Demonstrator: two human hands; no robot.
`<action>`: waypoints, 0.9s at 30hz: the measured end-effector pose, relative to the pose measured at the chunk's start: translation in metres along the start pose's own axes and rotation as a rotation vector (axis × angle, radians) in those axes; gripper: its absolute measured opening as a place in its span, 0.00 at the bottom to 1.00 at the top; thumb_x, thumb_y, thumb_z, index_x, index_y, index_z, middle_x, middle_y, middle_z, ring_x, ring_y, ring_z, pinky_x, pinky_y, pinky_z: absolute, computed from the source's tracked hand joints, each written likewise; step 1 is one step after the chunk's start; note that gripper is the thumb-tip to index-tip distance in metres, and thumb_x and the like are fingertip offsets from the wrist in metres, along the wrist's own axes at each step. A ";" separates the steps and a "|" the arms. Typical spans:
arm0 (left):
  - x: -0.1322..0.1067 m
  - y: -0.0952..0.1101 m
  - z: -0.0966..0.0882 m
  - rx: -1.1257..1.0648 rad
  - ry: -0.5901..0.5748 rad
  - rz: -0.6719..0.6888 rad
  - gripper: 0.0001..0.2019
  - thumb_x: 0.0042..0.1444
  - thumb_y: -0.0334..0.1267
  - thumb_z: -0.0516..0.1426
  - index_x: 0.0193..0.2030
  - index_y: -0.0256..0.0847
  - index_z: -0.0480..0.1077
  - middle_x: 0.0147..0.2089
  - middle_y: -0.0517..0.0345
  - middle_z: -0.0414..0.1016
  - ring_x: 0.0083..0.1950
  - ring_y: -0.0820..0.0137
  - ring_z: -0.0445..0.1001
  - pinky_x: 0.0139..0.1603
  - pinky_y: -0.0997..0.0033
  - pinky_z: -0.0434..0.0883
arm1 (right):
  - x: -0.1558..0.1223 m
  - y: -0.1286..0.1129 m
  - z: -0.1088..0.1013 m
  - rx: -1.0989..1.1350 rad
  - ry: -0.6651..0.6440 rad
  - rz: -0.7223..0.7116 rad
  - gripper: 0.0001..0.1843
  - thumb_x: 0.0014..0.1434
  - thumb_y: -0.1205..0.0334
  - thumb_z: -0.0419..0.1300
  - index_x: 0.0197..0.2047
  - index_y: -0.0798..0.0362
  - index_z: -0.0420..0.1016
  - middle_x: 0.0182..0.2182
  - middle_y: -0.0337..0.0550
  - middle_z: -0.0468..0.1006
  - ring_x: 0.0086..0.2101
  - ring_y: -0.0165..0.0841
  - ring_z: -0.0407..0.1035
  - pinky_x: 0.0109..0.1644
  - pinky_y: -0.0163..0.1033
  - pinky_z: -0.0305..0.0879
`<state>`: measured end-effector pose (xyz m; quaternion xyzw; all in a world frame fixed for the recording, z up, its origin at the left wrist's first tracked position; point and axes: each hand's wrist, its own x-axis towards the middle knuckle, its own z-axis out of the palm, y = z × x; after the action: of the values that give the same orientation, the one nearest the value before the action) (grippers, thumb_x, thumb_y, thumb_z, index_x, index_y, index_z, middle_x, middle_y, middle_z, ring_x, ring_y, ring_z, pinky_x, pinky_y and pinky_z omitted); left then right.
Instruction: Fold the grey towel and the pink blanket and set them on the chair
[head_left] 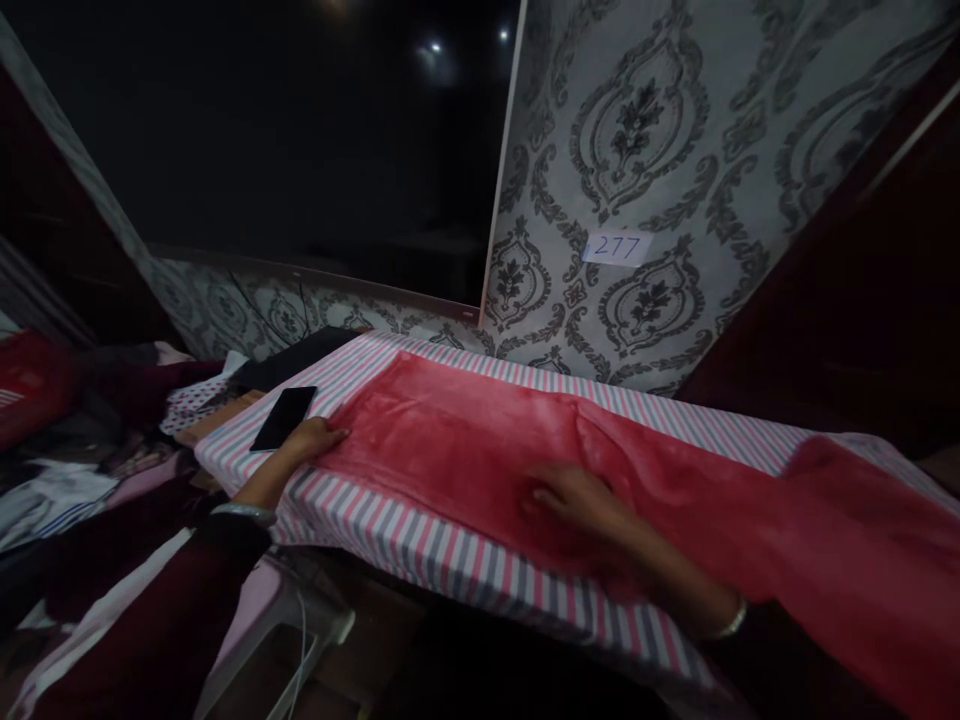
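A red plush blanket (457,440) lies stretched lengthwise over a table with a striped cloth (420,520). At its left end, my left hand (316,440) has its fingers closed on the blanket's edge. My right hand (574,495) rests on top of the fabric around the middle, fingers extended and slightly blurred. A raised fold (592,440) runs through the blanket just beyond that hand. The right part of the blanket is bunched and hangs past the table's near side. A black phone (285,417) lies just left of my left hand.
A large dark television screen (300,130) is on the patterned wall behind the table. To the left are piled clothes (67,490). Below the table's left end stands a white plastic stool (277,610) with a cable. A paper marked 277 (617,248) is stuck to the wall.
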<state>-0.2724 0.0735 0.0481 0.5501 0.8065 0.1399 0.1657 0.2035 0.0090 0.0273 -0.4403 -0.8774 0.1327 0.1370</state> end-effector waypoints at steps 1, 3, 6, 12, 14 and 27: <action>-0.001 -0.001 0.001 0.012 -0.001 -0.002 0.16 0.52 0.52 0.61 0.31 0.40 0.72 0.35 0.44 0.81 0.43 0.53 0.80 0.39 0.67 0.72 | 0.018 0.008 -0.008 0.008 0.035 0.023 0.21 0.65 0.66 0.55 0.59 0.50 0.78 0.56 0.48 0.79 0.55 0.43 0.74 0.62 0.48 0.68; -0.002 -0.002 0.002 0.042 0.001 0.002 0.16 0.55 0.51 0.58 0.34 0.39 0.73 0.41 0.42 0.82 0.45 0.54 0.81 0.41 0.67 0.72 | 0.059 0.025 -0.019 -0.032 0.081 0.110 0.23 0.65 0.65 0.57 0.62 0.54 0.76 0.60 0.52 0.76 0.58 0.43 0.71 0.65 0.46 0.66; -0.003 -0.003 0.005 0.062 0.012 0.032 0.14 0.57 0.49 0.56 0.37 0.39 0.72 0.45 0.41 0.82 0.47 0.56 0.80 0.43 0.67 0.72 | 0.121 0.049 -0.022 -0.113 0.099 0.218 0.27 0.65 0.63 0.58 0.66 0.57 0.70 0.63 0.56 0.72 0.62 0.43 0.67 0.66 0.45 0.63; -0.001 -0.008 0.015 0.065 0.019 0.053 0.10 0.55 0.47 0.58 0.33 0.43 0.68 0.41 0.46 0.82 0.44 0.57 0.81 0.41 0.67 0.70 | 0.201 0.077 -0.006 -0.196 0.029 0.326 0.32 0.65 0.59 0.59 0.70 0.60 0.64 0.60 0.60 0.75 0.58 0.44 0.71 0.60 0.43 0.65; 0.000 -0.010 0.019 0.053 0.013 0.056 0.08 0.54 0.45 0.59 0.31 0.44 0.68 0.39 0.48 0.81 0.43 0.57 0.80 0.40 0.68 0.69 | 0.213 0.080 0.000 -0.198 0.021 0.327 0.30 0.65 0.58 0.60 0.67 0.60 0.67 0.56 0.59 0.78 0.55 0.44 0.73 0.57 0.42 0.66; 0.026 -0.005 -0.053 0.209 0.244 0.001 0.12 0.59 0.39 0.54 0.49 0.44 0.69 0.42 0.46 0.81 0.47 0.52 0.80 0.41 0.65 0.68 | 0.303 0.042 -0.045 -0.083 0.436 0.229 0.17 0.67 0.61 0.52 0.49 0.53 0.80 0.46 0.49 0.82 0.46 0.41 0.73 0.47 0.39 0.64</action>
<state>-0.3073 0.0935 0.0916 0.5438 0.8304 0.1211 0.0085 0.0765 0.2838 0.0918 -0.5602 -0.7761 0.0132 0.2892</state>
